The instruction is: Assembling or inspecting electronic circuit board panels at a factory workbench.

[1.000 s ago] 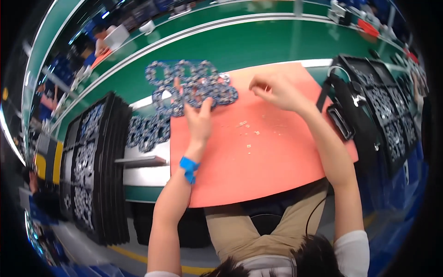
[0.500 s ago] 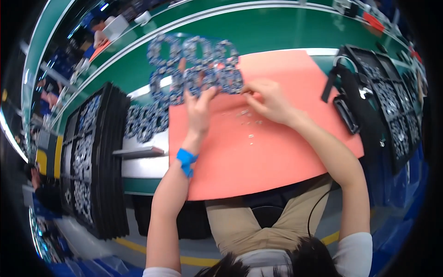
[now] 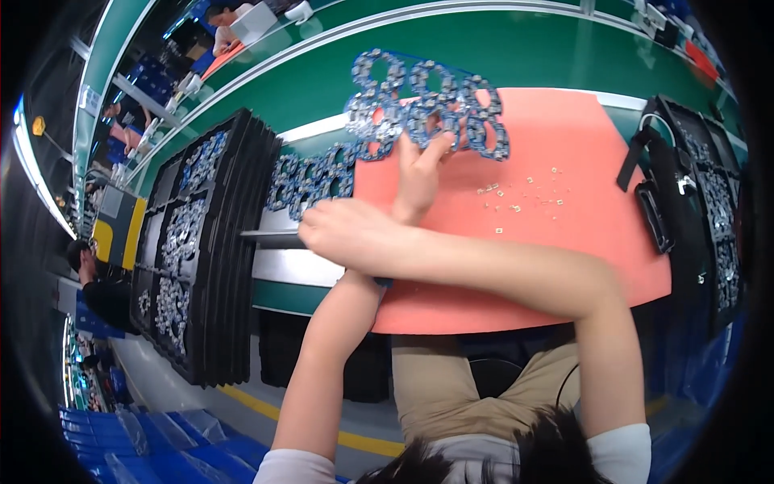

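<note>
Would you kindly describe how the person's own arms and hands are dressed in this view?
Both forearms are bare down to the hands: no gloves show on the left hand or the right hand. Short white sleeves end near the shoulders at the lower edge. No rings or watch can be made out; the left wrist is hidden under the crossing right forearm, so anything worn there cannot be seen.
</note>
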